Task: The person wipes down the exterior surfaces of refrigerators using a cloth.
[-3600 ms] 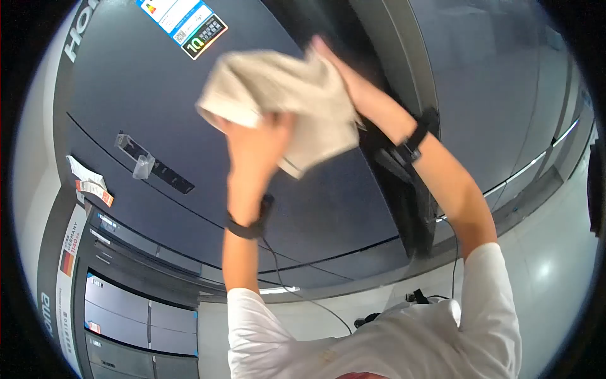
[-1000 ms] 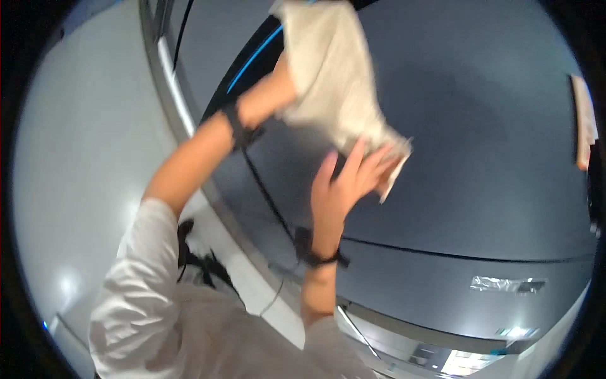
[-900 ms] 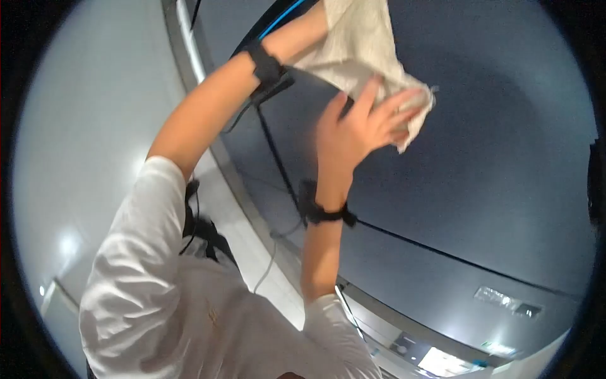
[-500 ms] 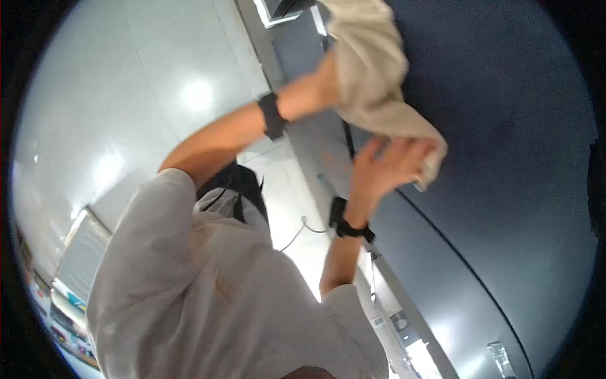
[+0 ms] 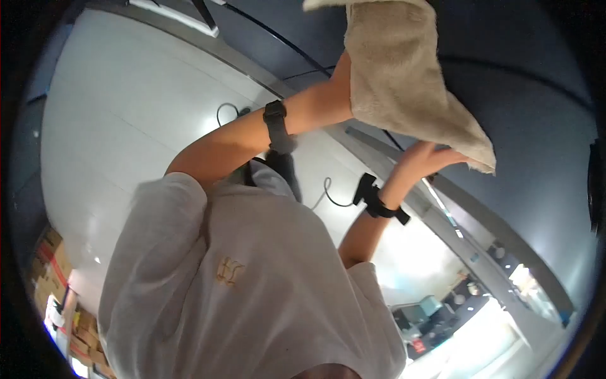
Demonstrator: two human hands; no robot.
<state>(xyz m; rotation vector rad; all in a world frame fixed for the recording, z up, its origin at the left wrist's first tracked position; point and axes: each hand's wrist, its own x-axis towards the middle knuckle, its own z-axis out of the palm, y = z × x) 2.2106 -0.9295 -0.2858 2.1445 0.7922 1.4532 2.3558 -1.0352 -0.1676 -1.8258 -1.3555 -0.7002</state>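
A beige, fluffy cloth (image 5: 398, 69) is spread at the top of the view, over a dark surface (image 5: 517, 120). My left hand (image 5: 341, 82) goes in behind the cloth's left edge, so its fingers are hidden. At the lower right corner of the cloth, my right hand (image 5: 424, 162) has its fingers closed on the edge, the fingertips partly covered by the fabric. Both wrists wear black straps, and a small dark box sits on the right strap (image 5: 377, 201).
A black cable (image 5: 278, 36) runs along the dark surface. Below its edge is a pale floor (image 5: 139, 95) with a thin looped cable (image 5: 327, 183). Cardboard boxes (image 5: 53, 268) are stacked at the far left; blurred equipment (image 5: 429, 316) stands lower right.
The view has turned and shifted. The cloth is spread wider and flatter than before, and my right hand has moved right with its corner. My left hand remains behind the cloth.
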